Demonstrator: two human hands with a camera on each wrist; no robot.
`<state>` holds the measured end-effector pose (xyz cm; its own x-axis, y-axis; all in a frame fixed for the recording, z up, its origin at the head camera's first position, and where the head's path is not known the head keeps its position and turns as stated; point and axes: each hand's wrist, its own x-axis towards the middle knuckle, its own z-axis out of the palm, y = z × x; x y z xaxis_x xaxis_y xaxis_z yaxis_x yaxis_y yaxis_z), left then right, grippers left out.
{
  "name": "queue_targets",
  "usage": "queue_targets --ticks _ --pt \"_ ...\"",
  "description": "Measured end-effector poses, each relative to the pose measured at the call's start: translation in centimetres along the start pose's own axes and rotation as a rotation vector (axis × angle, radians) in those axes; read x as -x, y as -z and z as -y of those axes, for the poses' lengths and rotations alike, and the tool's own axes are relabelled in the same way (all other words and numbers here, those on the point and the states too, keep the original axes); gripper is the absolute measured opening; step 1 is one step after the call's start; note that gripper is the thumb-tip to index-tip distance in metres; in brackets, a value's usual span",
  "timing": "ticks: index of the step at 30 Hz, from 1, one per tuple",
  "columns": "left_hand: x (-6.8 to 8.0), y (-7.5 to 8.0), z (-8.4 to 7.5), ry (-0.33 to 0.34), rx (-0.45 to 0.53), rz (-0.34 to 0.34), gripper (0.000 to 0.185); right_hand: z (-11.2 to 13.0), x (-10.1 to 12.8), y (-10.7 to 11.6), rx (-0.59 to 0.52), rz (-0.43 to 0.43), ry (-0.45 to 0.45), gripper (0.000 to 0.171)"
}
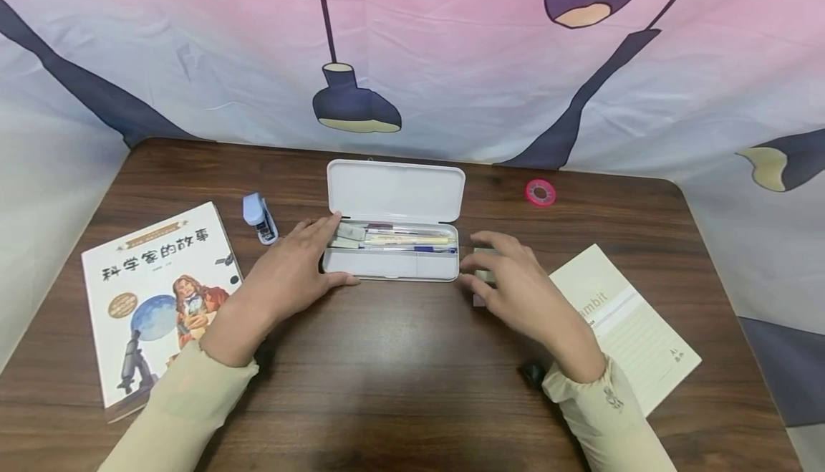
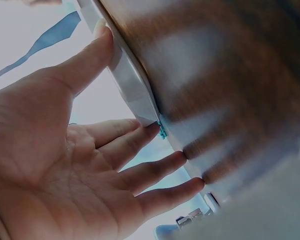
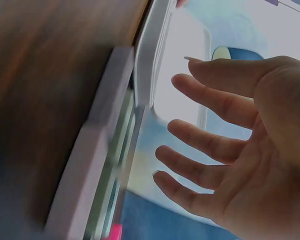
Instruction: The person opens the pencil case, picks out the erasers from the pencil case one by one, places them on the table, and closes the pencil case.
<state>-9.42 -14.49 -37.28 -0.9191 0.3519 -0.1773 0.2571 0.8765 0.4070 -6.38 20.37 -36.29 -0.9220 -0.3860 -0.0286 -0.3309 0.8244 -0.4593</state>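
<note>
An open white pencil case (image 1: 374, 266) stands on the table with its lid (image 1: 396, 191) raised at the back. Several pens (image 1: 412, 241) and a pale rectangular piece (image 1: 351, 232) lie in its rear compartment. My left hand (image 1: 290, 264) is at the case's left end, the thumb touching the front edge and the forefinger by the rear corner, other fingers spread. Just right of the case, my right hand (image 1: 515, 278) hovers, fingers apart and holding nothing. Partly hidden beneath it are small lilac and green blocks (image 3: 80, 180), their kind unclear.
On the left are a picture-covered book (image 1: 155, 278) and a blue stapler (image 1: 260, 218). A pink ring-shaped roll (image 1: 540, 193) lies at the back right. Under the right forearm is a cream notebook (image 1: 634, 336), with a small black object (image 1: 532, 374) beside it. A printed cloth (image 1: 438, 64) hangs behind.
</note>
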Motion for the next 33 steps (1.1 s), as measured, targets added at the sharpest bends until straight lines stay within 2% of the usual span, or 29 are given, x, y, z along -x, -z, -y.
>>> queue_targets --ticks 6,11,25,26,32,33 --pt "0.0 -0.1 0.1 0.002 -0.002 -0.002 0.105 1.9 -2.5 -0.5 -0.006 -0.008 0.046 0.019" --pt "0.0 0.0 0.0 0.000 0.001 -0.005 0.105 3.6 -4.4 -1.2 0.042 -0.010 0.091 0.023" --pt "0.1 -0.1 0.1 -0.011 -0.003 -0.020 0.105 8.3 -8.4 -3.9 0.102 0.108 0.147 0.030" --pt "0.1 -0.1 0.1 -0.014 -0.003 -0.022 0.105 8.0 -8.9 -4.8 0.112 0.100 0.157 0.033" --pt "0.0 -0.1 0.1 -0.017 -0.002 -0.024 0.105 8.8 -10.3 -5.9 0.140 0.098 0.183 0.035" --pt "0.0 -0.1 0.1 -0.015 -0.002 -0.022 0.105 9.4 -10.3 -5.5 0.140 0.112 0.176 0.033"
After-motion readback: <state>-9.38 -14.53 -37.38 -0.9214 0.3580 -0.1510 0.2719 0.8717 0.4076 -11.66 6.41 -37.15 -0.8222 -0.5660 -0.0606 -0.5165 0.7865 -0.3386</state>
